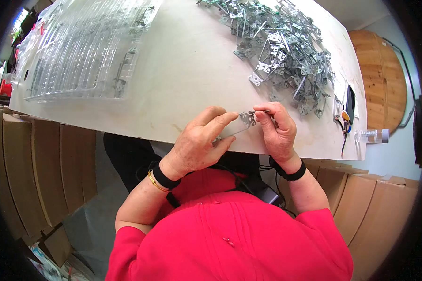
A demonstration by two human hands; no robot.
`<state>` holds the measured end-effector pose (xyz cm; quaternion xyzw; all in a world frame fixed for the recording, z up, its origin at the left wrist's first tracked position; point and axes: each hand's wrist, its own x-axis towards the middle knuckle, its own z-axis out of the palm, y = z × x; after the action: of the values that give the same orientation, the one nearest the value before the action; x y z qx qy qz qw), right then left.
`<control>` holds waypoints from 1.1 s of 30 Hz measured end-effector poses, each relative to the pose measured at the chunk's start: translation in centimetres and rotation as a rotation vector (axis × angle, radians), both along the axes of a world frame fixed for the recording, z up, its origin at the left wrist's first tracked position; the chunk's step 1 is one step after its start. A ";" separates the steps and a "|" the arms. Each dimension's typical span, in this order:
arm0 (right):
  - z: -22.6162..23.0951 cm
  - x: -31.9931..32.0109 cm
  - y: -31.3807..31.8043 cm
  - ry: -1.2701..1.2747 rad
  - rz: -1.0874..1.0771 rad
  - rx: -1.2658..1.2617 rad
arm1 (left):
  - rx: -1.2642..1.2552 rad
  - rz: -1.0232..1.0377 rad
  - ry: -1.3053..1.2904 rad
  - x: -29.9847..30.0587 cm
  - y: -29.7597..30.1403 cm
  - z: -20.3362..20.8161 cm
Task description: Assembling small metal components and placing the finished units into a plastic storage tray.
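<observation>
Between my two hands, above the near edge of the table, is a small flat metal bracket (247, 119) with cut-out holes and a thin arm. My left hand (199, 138) grips the thin arm end between thumb and fingers. My right hand (277, 129) pinches the wider, holed end between thumb and forefinger. Beyond my right hand lies a large tangled heap of similar silver metal brackets (286, 51). The part of the bracket inside my left fingers is hidden.
Clear plastic trays (86, 51) with compartments cover the table's far left. At right lie a dark-handled tool (350, 100) and a clear bottle (371, 136) at the table edge (314, 152). Cardboard boxes stand left (28, 159) and right (380, 206); a round wooden board (377, 75) leans against the wall.
</observation>
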<state>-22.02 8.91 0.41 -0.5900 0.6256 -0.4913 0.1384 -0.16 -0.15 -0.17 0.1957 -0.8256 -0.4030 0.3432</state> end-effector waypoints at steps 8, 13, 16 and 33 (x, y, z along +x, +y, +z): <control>0.0 0.0 0.2 -0.049 -0.004 0.045 | 0.024 -0.017 -0.043 0.1 0.0 0.2; 0.4 0.1 -0.3 0.070 0.012 -0.032 | 0.001 0.001 -0.024 0.0 0.1 0.1; 0.6 0.4 -0.3 0.063 0.018 -0.022 | -0.008 0.004 -0.006 0.0 0.0 0.0; 0.1 0.0 -0.1 -0.086 0.020 0.008 | -0.011 0.000 -0.009 -0.1 0.0 -0.1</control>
<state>-22.00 8.79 0.51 -0.5739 0.6151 -0.5124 0.1723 -0.26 -0.14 -0.27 0.1957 -0.8293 -0.3976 0.3405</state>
